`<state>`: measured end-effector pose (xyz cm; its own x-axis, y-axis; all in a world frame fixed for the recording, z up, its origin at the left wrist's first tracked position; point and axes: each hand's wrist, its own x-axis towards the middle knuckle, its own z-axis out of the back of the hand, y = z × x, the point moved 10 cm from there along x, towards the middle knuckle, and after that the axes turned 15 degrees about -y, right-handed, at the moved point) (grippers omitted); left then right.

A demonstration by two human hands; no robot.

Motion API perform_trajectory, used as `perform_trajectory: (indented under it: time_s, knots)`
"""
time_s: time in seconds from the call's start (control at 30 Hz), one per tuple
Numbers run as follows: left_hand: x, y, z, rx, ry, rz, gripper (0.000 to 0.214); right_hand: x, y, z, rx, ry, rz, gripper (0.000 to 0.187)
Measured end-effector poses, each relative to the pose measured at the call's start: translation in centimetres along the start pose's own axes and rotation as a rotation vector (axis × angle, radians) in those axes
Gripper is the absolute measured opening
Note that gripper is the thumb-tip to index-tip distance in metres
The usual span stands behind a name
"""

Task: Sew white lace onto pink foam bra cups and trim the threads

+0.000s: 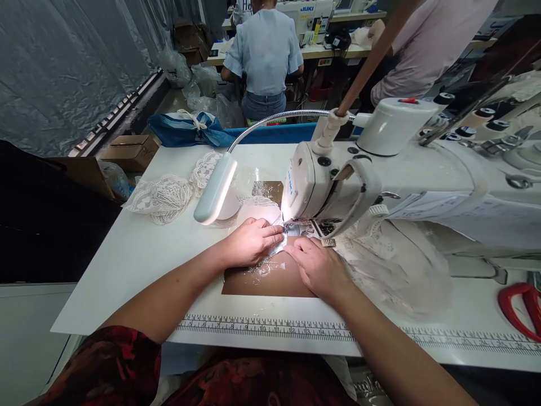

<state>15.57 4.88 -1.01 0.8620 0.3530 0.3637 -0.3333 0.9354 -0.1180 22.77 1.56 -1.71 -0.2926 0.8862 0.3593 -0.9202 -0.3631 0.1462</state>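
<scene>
A piece of white lace fabric (275,248) lies under the needle area of a white sewing machine (310,177), lit brightly by its lamp. My left hand (253,242) is on the left of this lace, its fingers closed together and holding it close to the presser foot. On the near right side, my right hand (316,265) has its thumb and bent fingers on the edge of the lace. Both hands rest over a brown plate (270,282) with a shiny clear cover. The needle tip and the fabric beneath the fingers are hidden.
A lamp head (216,189) on a bendable neck hangs left of the machine. Lace pieces (163,197) lie at the table's left. Sheer pale fabric (397,270) bunches at right, near red-handled scissors (522,310). A ruler strip (270,327) lines the front edge. A person (266,53) sits ahead.
</scene>
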Motion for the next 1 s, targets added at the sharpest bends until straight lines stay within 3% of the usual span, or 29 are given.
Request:
perform_trajectory:
  time_s: [0.4, 0.77, 1.0]
  knots:
    - [0.1, 0.9, 0.1, 0.038, -0.019, 0.0, 0.037, 0.6, -0.7, 0.5, -0.113, -0.065, -0.086, 0.047]
    - [0.2, 1.7, 0.0, 0.103, 0.024, 0.076, 0.039, 0.4, -0.8, 1.0, -0.035, -0.131, -0.072, 0.049]
    - [0.3, 1.6, 0.7, 0.149, -0.016, 0.092, 0.04, 0.0, -0.6, 1.1, -0.016, -0.168, -0.016, 0.043]
